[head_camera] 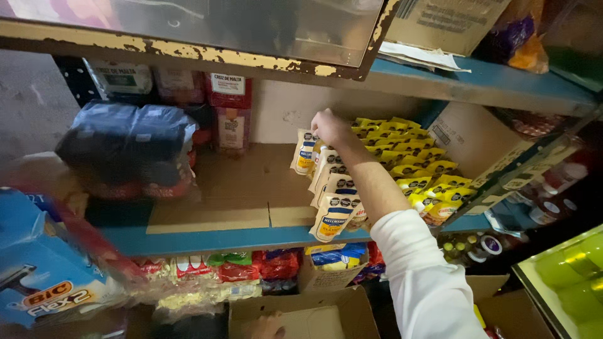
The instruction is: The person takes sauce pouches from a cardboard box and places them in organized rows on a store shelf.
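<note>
My right hand (330, 129) reaches deep onto the middle shelf, fingers curled over the top of the rearmost white sauce pouch (304, 154). A row of the same white pouches with blue and yellow labels (333, 201) runs from there to the shelf's front edge. Just to the right lie several rows of yellow pouches (408, 166). My left hand (267, 326) shows only partly at the bottom edge, resting in an open cardboard box (308, 317); its fingers are hidden.
The blue shelf (220, 240) is lined with flat cardboard (239, 188). A dark wrapped bundle (135, 147) sits at its left, red and white cartons (229, 113) at the back, a cardboard box (477, 141) at the right. Packets fill the shelf below.
</note>
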